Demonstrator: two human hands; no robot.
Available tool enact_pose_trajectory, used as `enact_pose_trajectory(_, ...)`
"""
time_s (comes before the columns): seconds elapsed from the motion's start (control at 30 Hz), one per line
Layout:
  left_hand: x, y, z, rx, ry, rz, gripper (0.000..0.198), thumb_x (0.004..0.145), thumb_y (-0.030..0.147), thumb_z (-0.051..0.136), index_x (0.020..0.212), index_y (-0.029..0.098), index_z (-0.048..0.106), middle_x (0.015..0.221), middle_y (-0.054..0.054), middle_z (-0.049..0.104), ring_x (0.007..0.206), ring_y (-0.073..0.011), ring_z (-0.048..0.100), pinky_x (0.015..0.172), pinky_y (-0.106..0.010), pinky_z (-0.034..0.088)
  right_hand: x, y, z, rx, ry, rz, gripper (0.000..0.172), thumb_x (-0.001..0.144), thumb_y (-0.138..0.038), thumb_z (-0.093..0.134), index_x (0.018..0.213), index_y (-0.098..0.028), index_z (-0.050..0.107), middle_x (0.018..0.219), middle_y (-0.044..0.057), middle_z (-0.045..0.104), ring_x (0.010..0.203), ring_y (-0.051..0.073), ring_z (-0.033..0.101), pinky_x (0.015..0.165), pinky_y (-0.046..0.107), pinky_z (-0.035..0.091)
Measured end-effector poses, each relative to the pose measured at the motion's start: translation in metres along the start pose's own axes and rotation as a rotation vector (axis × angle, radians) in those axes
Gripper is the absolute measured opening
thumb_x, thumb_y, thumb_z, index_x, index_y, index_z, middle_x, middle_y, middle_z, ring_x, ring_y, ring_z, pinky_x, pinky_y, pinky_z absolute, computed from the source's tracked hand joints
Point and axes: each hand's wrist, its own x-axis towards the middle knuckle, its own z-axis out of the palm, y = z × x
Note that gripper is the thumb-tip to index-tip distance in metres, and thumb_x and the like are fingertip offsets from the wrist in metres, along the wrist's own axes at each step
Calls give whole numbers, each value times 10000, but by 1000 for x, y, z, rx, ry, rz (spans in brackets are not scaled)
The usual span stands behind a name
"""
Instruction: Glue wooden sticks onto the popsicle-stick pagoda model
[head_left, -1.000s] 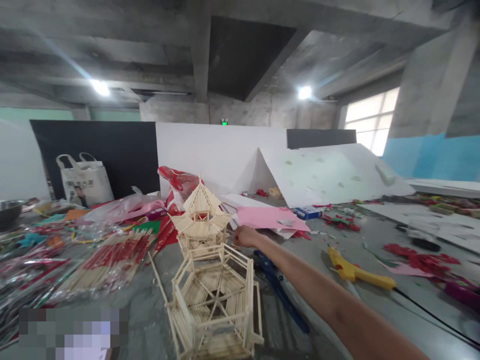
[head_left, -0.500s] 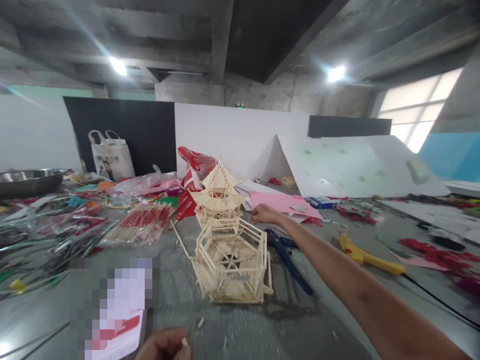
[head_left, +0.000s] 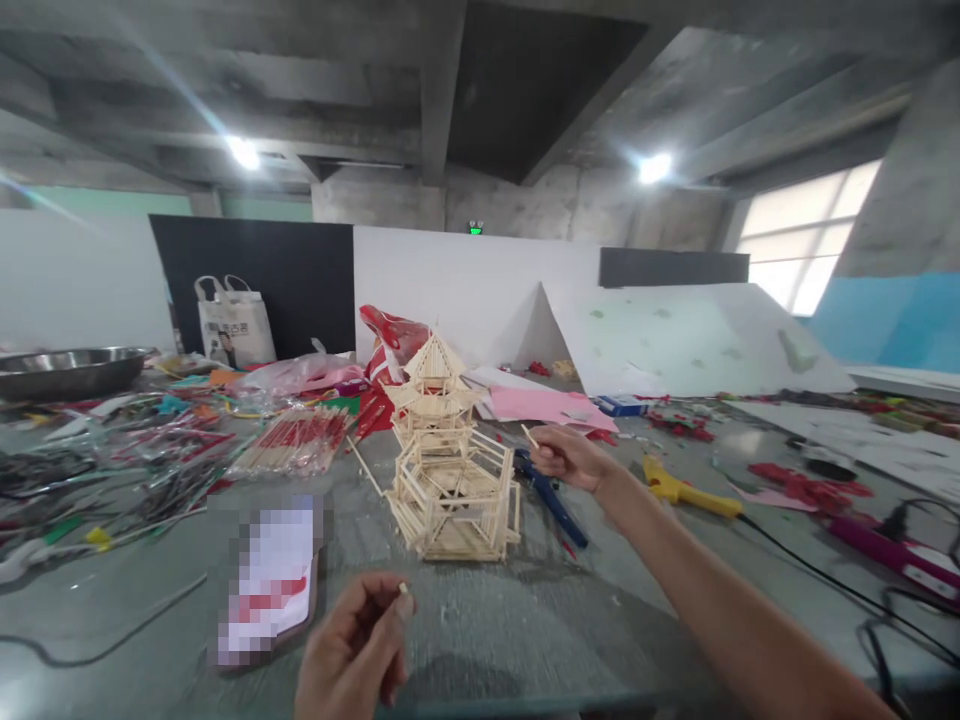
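Observation:
A model pavilion of thin wooden sticks stands on the grey table: a hexagonal open frame (head_left: 456,495) in front and a roofed tower (head_left: 435,385) right behind it. My right hand (head_left: 571,456) is raised just right of the frame, fingers pinched on a thin wooden stick (head_left: 530,436). My left hand (head_left: 358,645) is low at the near edge, thumb and fingers pinched on a short bit of wooden stick (head_left: 403,589).
Blue-handled cutters (head_left: 551,497) and a yellow glue gun (head_left: 686,488) with a black cord lie right of the model. Packs of sticks in wrappers (head_left: 294,441), red and pink paper, a steel bowl (head_left: 67,368) and a tote bag (head_left: 234,326) crowd the left and back.
My right hand pulled back from behind the model toward me and now holds a stick. My left hand rose into view with a stick piece. The view backed away from the model.

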Motion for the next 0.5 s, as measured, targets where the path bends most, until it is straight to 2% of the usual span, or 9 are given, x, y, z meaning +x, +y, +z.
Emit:
enact_pose_trajectory(0.1,2,3,2,-22,-36,-27,409,627,488,670,822,145,560,454,68,465,357,-46,350,342,-150,274,-7,-1,7,50,-12,-32,415,715,-507,498,578,-197,259,479,-88,244,394,35,203,388,184,201)
enact_pose_trajectory(0.27,3,11,6,-65,-37,-97,412,590,447,701,844,150,573,530,53,516,374,-46,373,342,-157,288,-14,4,6,16,34,-27,368,703,-481,520,593,-186,329,506,-70,322,411,41,251,404,186,241)
enact_pose_trajectory(0.37,3,13,4,-58,-3,-71,406,590,428,705,855,150,571,518,54,523,380,-48,374,348,-157,296,-14,14,-5,-82,127,21,324,707,-462,516,610,-173,407,507,-58,371,410,46,279,398,186,236)
enact_pose_trajectory(0.5,4,6,-6,97,44,33,440,607,492,675,867,154,568,428,59,497,383,-76,399,366,-168,330,-5,37,-21,-292,337,96,255,706,-364,496,559,-158,462,432,-55,374,376,48,278,383,187,194)
